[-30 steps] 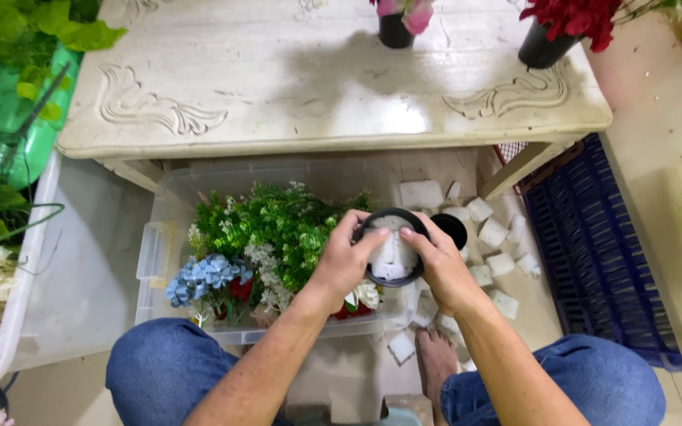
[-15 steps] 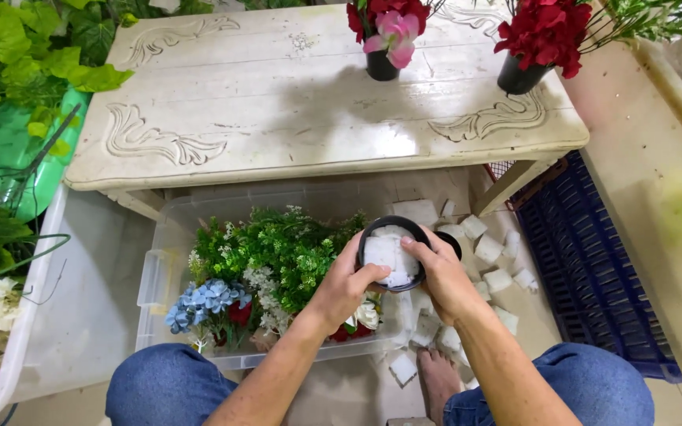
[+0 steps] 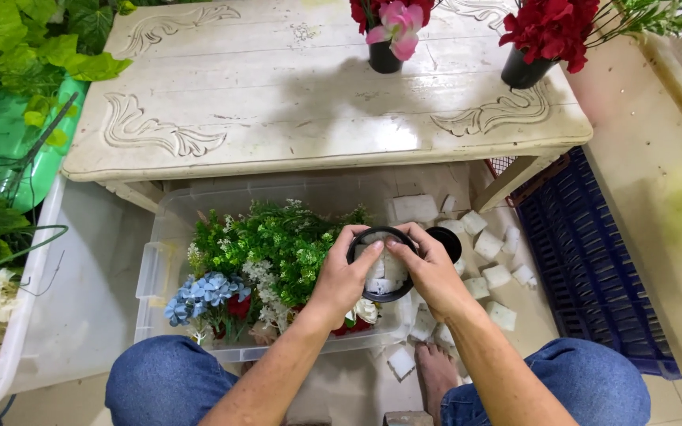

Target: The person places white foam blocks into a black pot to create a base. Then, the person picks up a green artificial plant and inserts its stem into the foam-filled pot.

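The black pot [image 3: 380, 264], packed with white foam, sits clasped between the left hand [image 3: 346, 278] and right hand [image 3: 433, 272]. It stays over the clear bin [image 3: 155, 272], as before, fingers wrapped round its rim.

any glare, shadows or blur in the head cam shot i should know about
Head view: a bright glare patch sits on the white carved table near its front edge; the two dark flower pots cast soft shadows across the tabletop; the clear bin beneath lies in dimmer light; both hands on the black pot look sharp; straight edges bow slightly toward the corners.
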